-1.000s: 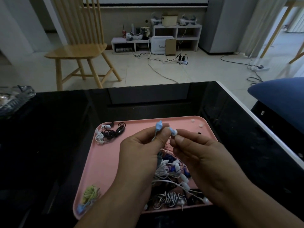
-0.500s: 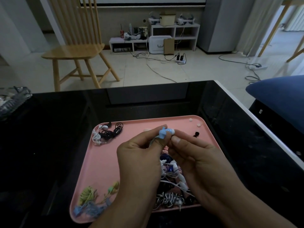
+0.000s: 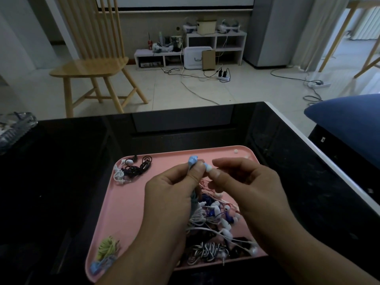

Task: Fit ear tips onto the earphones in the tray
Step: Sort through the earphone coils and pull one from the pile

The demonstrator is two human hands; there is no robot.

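Observation:
A pink tray (image 3: 131, 202) lies on the black table in front of me. Above its middle, my left hand (image 3: 172, 188) pinches a light blue earphone (image 3: 192, 160) by its stem, the cord hanging down into the tray. My right hand (image 3: 244, 182) holds the second light blue earbud with its white ear tip (image 3: 208, 167) between thumb and forefinger, touching my left thumb. A tangled pile of white, blue and striped earphones (image 3: 216, 223) fills the tray under my hands. Loose white ear tips (image 3: 236, 151) lie in the tray's far right corner.
A black and white earphone bundle (image 3: 131, 168) sits in the tray's far left corner, a yellow-green and blue one (image 3: 107, 248) in the near left corner. A glass dish (image 3: 14, 128) rests at the table's left edge. A wooden chair (image 3: 90, 66) stands beyond the table.
Both hands dipped toward the tray with the buds pressed together, then rose a little. The two blue buds now sit slightly apart, the white-tipped one at my right fingertips.

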